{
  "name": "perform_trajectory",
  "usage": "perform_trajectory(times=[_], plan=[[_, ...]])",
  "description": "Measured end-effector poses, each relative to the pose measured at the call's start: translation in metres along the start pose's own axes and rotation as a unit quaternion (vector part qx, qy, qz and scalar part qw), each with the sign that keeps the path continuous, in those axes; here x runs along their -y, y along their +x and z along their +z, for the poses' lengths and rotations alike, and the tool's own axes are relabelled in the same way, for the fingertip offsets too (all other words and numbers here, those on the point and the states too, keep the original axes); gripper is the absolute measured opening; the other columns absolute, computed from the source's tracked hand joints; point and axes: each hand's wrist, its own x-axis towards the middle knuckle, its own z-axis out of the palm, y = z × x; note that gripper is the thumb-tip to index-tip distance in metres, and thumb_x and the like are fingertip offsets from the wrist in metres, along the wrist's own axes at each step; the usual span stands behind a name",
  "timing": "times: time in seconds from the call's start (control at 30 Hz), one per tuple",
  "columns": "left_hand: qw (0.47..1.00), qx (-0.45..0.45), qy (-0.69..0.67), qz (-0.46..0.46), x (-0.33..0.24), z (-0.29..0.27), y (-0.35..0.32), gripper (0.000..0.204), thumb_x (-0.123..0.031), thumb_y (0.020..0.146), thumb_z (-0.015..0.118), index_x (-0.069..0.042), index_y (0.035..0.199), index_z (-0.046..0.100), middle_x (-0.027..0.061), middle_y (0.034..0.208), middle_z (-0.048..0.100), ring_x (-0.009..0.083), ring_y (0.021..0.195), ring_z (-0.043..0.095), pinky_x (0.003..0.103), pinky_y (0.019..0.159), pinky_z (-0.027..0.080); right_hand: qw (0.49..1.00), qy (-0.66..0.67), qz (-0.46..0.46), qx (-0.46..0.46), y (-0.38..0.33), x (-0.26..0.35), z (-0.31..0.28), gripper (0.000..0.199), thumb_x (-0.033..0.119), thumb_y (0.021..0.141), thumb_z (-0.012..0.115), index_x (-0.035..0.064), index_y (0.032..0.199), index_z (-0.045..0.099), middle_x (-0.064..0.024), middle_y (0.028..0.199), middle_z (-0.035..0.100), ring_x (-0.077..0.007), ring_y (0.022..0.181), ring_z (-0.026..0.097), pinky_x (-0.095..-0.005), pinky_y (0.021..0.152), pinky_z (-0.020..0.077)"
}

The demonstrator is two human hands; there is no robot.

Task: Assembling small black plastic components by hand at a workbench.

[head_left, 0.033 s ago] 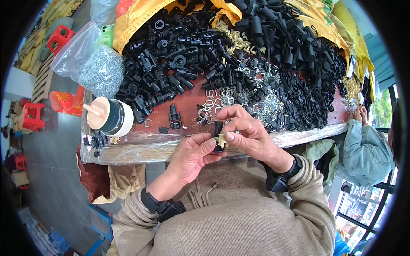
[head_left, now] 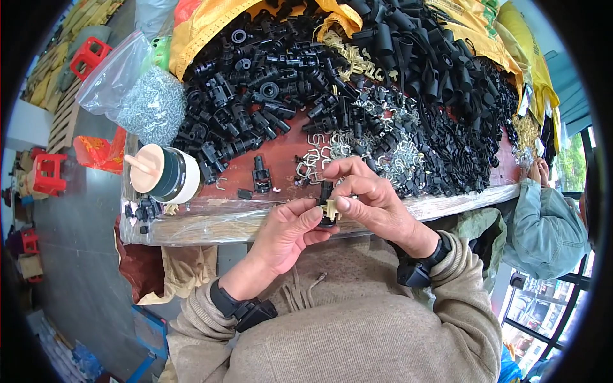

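Over the table's near edge, my left hand (head_left: 285, 235) is closed round a black plastic fitting (head_left: 326, 189), held upright between thumb and fingers. My right hand (head_left: 378, 205) pinches a small cream plastic clip (head_left: 331, 209) against the fitting's side, its index finger raised and bent above. Where clip and fitting meet is partly hidden by my fingers. A similar black fitting (head_left: 261, 175) stands on the red tabletop (head_left: 239, 172) just left of my hands. Bent metal hooks (head_left: 311, 159) lie scattered beyond my right hand.
Heaped black fittings (head_left: 220, 92), black tubes (head_left: 415, 48), cream clips (head_left: 357, 59) and small black pieces (head_left: 447, 153) cover the table's far side. A cream-lidded jar (head_left: 172, 173) and a clear bag of screws (head_left: 153, 105) stand left. Another person's sleeve (head_left: 546, 223) is at right.
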Motion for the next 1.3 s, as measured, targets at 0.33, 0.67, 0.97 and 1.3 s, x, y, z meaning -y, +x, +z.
perform_trajectory(times=[0.33, 0.67, 0.97, 1.3], plan=[[1.000, 0.011, 0.007, -0.020, -0.004, -0.001, 0.000, 0.026, -0.017, 0.082, 0.057, 0.001, 0.101, 0.055, 0.0092, 0.089, 0.061, 0.0192, 0.076, 0.062, 0.023, 0.063, 0.052, 1.000, -0.005, -0.005, -0.006, 0.000, -0.004, 0.003, 0.016, 0.018, 0.083, 0.055, 0.0018, 0.083, 0.054, -0.0097, 0.108, 0.042, -0.0143, 0.095, 0.042, -0.0259, 0.078, 0.0376], [0.998, -0.004, 0.060, -0.032, -0.002, -0.001, -0.001, 0.026, -0.021, 0.082, 0.056, 0.000, 0.097, 0.055, 0.0106, 0.085, 0.061, 0.0190, 0.074, 0.062, 0.023, 0.061, 0.052, 0.983, 0.101, 0.106, -0.112, -0.012, -0.020, 0.021, 0.016, 0.017, 0.085, 0.053, 0.0046, 0.085, 0.043, -0.0076, 0.107, 0.042, -0.0089, 0.089, 0.041, -0.0244, 0.076, 0.0371], [0.998, -0.018, 0.053, -0.039, -0.005, 0.003, 0.002, 0.027, -0.024, 0.083, 0.055, 0.000, 0.095, 0.056, 0.0100, 0.085, 0.061, 0.0174, 0.071, 0.061, 0.022, 0.059, 0.052, 0.985, 0.088, 0.064, -0.137, -0.012, -0.016, 0.021, 0.015, 0.017, 0.084, 0.055, 0.0034, 0.084, 0.049, -0.0065, 0.098, 0.044, -0.0111, 0.086, 0.044, -0.0238, 0.074, 0.0386], [0.997, -0.005, 0.061, -0.051, -0.009, 0.002, 0.002, 0.029, -0.029, 0.083, 0.054, -0.001, 0.091, 0.057, 0.0086, 0.083, 0.060, 0.0152, 0.070, 0.060, 0.021, 0.059, 0.050, 0.997, -0.053, -0.010, -0.054, 0.000, -0.006, 0.005, 0.018, 0.020, 0.083, 0.055, 0.0032, 0.078, 0.051, -0.0091, 0.098, 0.047, -0.0153, 0.087, 0.045, -0.0264, 0.075, 0.0379]])
